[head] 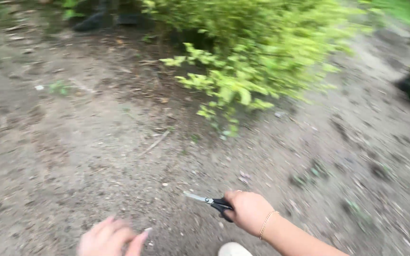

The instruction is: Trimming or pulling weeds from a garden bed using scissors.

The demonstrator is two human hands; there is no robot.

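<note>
Bare dirt (72, 156) below a green shrub (252, 52), my right hand (248, 211) gripping scissors (209, 202), my left hand (110, 238) blurred, fingers loosely spread, holding nothing

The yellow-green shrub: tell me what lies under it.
Under the shrub there is bare dark soil with dry twigs and fallen leaves. The foliage covers its stems and the ground directly beneath, so those cannot be seen.

Black-handled steel scissors (212, 203) in right hand (248, 211), blades pointing left. Left hand (110, 238) lower left, apart from the scissors. Yellow-green leafy shrub (247, 57) ahead, on bare dirt ground (62, 156).
</note>
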